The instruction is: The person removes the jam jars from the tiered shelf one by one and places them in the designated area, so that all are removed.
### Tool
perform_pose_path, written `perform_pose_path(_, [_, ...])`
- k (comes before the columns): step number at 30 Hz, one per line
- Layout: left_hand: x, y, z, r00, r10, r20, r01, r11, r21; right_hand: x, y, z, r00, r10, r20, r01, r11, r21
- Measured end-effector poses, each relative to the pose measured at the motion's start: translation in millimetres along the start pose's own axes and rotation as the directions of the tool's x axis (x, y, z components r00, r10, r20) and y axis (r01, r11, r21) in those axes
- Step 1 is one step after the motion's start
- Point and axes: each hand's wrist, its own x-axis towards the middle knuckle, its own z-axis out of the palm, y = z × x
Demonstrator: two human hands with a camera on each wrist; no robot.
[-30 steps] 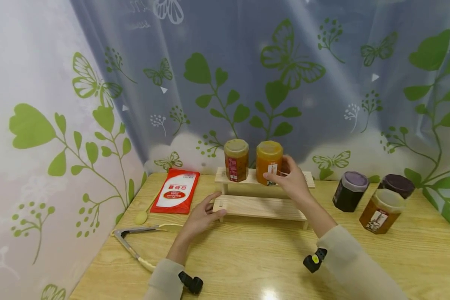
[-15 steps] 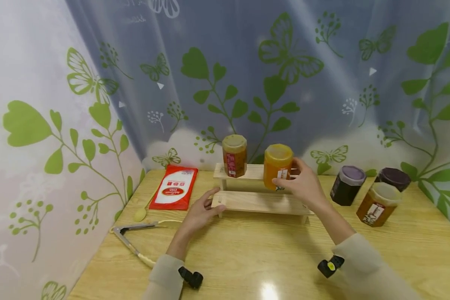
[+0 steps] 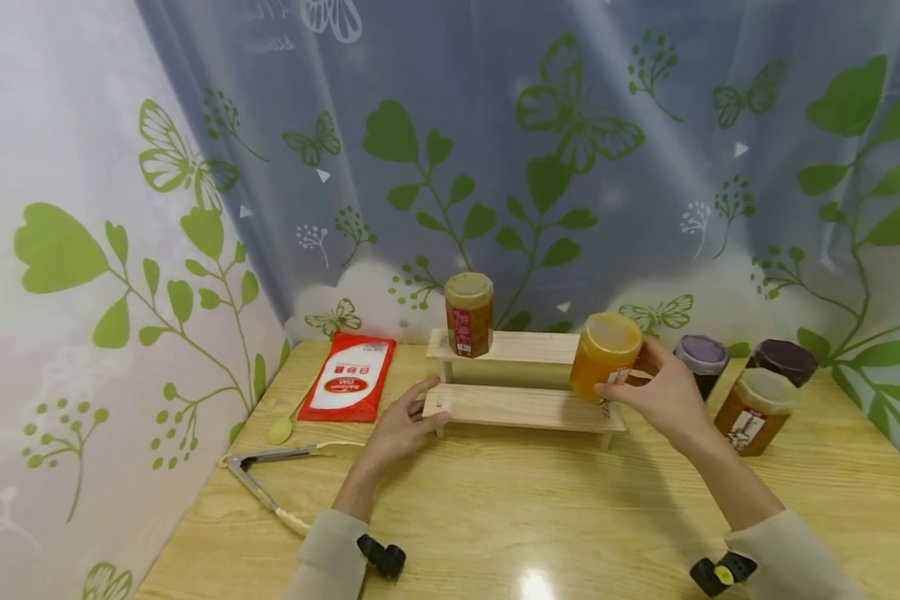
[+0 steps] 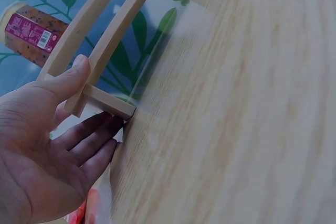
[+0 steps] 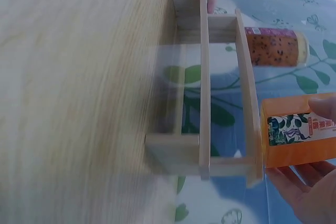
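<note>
Head view: has just carried the orange jar (image 3: 606, 354) from mid upper shelf (image 3: 532, 344) to the right end of the wooden rack (image 3: 521, 406), gripping it in the right hand (image 3: 663, 396); keeps the left hand (image 3: 397, 429) at the rack's left end on the counter (image 3: 450, 517), with the hands well apart; leaves the speckled jar (image 3: 469, 312) standing on the upper shelf.

Left wrist: shows the thumb on the lower shelf's (image 4: 123, 27) edge and fingers by the leg (image 4: 109, 101), presumably steadying the rack.

Right wrist: puts the orange jar beside the upper shelf's right end, clasped between thumb and fingers; cannot tell whether touching. Seems, then, mid-move: nearer the amber jar (image 3: 756, 412) now, not yet released.
</note>
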Motion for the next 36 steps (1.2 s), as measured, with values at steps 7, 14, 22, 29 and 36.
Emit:
perform_pose_path(7, [0.5, -0.5, -0.9, 1.0, 0.007, -0.008, -0.007, 0.999, 0.032, -16.6, 25, -17, 0.998, 0.062, -0.031, -0.063, 0.996, -0.06])
perform_pose_path(14, [1.0, 0.3, 0.2, 1.0, 0.009, 0.001, -0.009, 0.999, 0.048, -32.0, 52, -38, 0.989, 0.14, -0.042, -0.145, 0.981, -0.128])
perform_pose_path(22, [0.4, -0.3, 1.2, 1.0, 0.005, -0.002, -0.005, 0.999, 0.044, -49.5, 72, -58, 0.98, 0.196, -0.025, -0.197, 0.969, -0.147])
perform_pose_path(29, [-1.0, 1.2, 2.3, 1.0, 0.008, -0.002, -0.008, 0.999, 0.035, -61.2, 89, -73, 0.973, 0.229, -0.019, -0.228, 0.951, -0.209])
perform_pose_path(36, [0.3, 0.7, 1.8, 1.0, -0.003, -0.001, 0.003, 1.0, 0.011, -68.0, 97, -80, 0.972, 0.234, -0.004, -0.23, 0.952, -0.202])
